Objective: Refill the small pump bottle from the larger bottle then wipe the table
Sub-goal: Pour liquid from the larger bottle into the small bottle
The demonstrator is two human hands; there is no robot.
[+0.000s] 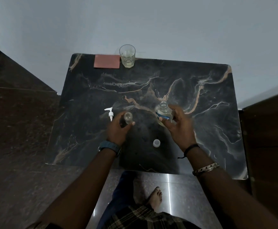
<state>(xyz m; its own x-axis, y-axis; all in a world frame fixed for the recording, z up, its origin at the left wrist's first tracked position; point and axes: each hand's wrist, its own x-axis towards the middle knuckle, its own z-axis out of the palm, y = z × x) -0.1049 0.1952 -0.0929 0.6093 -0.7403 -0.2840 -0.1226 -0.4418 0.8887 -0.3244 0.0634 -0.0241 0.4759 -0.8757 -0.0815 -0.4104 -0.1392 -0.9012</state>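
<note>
The small clear bottle [128,117] stands upright with its neck open, and my left hand [118,129] is wrapped around its body. Its white pump head [110,113] lies on the dark marble table [201,129] just left of that hand. The larger clear bottle [163,113], with a blue label and an open mouth, stands to the right with my right hand [179,128] around it, fingers loosely curled on its side. Its white cap [156,143] rests on the table between my wrists. A pink folded cloth [106,61] lies at the far edge.
A clear drinking glass [127,56] stands at the table's far edge beside the cloth, against the pale wall. Dark wooden furniture flanks the table on both sides. My bare foot [156,199] is on the glossy floor below the near edge.
</note>
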